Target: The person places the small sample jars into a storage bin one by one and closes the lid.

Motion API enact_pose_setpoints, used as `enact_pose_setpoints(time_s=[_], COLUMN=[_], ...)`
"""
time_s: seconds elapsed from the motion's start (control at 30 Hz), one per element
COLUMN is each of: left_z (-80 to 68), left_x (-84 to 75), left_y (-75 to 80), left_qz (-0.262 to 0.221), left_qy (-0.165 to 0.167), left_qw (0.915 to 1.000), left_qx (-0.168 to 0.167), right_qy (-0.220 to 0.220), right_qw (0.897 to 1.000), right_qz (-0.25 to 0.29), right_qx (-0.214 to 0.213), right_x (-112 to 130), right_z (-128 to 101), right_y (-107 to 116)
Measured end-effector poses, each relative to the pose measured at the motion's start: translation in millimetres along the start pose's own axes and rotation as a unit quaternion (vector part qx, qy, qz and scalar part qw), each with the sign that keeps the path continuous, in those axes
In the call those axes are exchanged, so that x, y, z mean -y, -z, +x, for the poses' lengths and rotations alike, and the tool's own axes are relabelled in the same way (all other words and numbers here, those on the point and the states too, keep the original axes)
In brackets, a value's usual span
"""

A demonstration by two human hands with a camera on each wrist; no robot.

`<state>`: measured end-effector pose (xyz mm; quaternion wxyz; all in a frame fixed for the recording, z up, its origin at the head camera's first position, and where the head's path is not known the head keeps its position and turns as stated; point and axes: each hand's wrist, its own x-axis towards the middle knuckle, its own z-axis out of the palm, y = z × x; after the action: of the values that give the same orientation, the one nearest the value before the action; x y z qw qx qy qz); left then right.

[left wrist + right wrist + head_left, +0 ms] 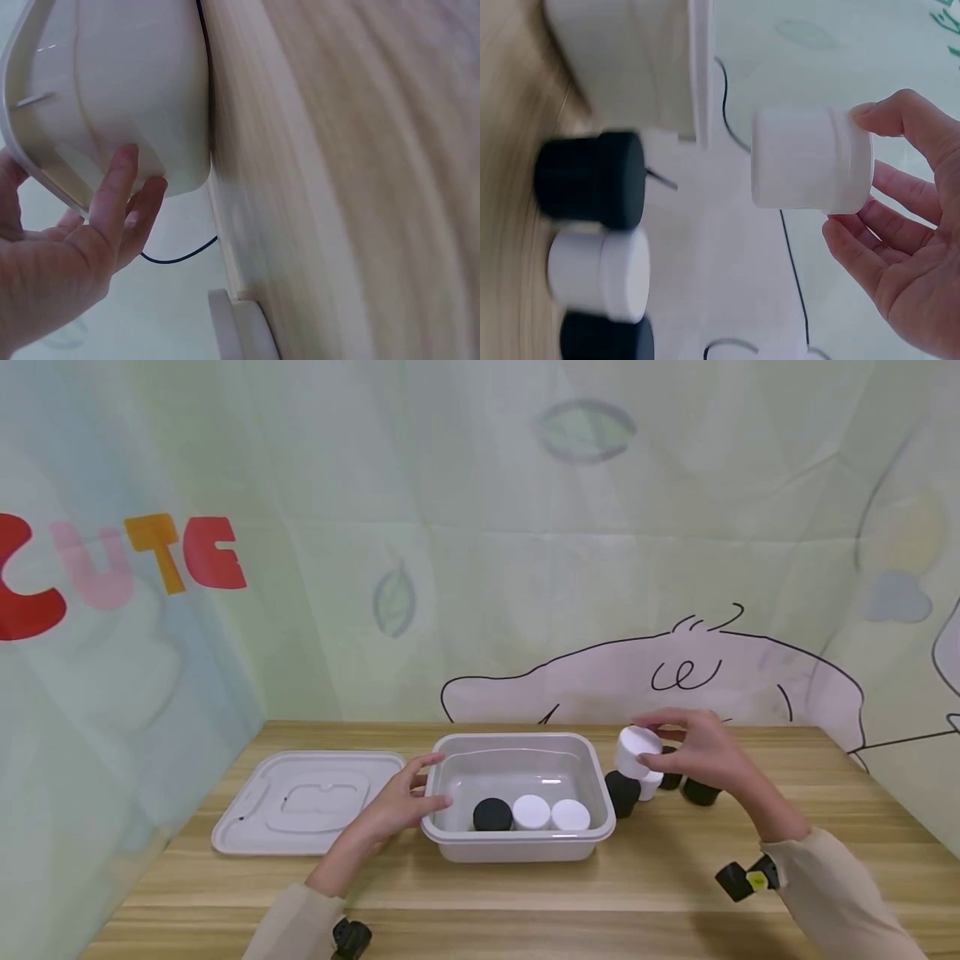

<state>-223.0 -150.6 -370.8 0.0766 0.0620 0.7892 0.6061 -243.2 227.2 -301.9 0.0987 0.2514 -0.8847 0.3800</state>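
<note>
My right hand pinches a white lidded jar between thumb and fingers, raised above the table near the right end of a white plastic tub. My left hand grips the left rim of the tub, thumb over the edge and fingers against the outer wall, as the left wrist view shows. Inside the tub, in a row along its near side, are a black jar and two white jars. Below the raised jar, a black jar and a white jar stand on the table.
Further black jars stand behind and under my right hand. A white tub lid lies flat on the wooden table to the left of the tub. A printed cloth backdrop hangs behind the table.
</note>
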Motion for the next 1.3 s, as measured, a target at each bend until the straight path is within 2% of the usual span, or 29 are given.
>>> enact_pose_setpoints(time_s=[0.37,0.57,0.7,0.83,1.0,1.3], left_z=[-0.2,-0.4,0.6,1.4,0.5,-0.7], left_x=[-3.0,-2.6,-1.3,-0.7,-0.4,-0.1], left_y=[-0.4,1.0,1.7,3.1,6.0,9.6], left_qz=[0.001,0.0,-0.005,0.011,0.016,0.022], left_qy=[0.009,0.007,0.01,0.012,0.005,-0.004], left_qw=[1.0,1.0,0.9999,0.9999,0.9995,0.9984], left_qx=[-0.003,0.004,0.005,0.005,0.026,0.052], right_qy=[0.016,0.033,0.053,0.056,0.052,0.058], right_qw=[0.999,0.996,0.994,0.993,0.991,0.989], right_qz=[0.019,0.052,0.058,0.065,0.09,0.097], right_qx=[0.048,0.072,0.082,0.084,0.087,0.098], right_x=[31,50,62,71,77,81], right_z=[31,44,51,56,59,61], right_y=[-46,-77,-97,-114,-131,-161])
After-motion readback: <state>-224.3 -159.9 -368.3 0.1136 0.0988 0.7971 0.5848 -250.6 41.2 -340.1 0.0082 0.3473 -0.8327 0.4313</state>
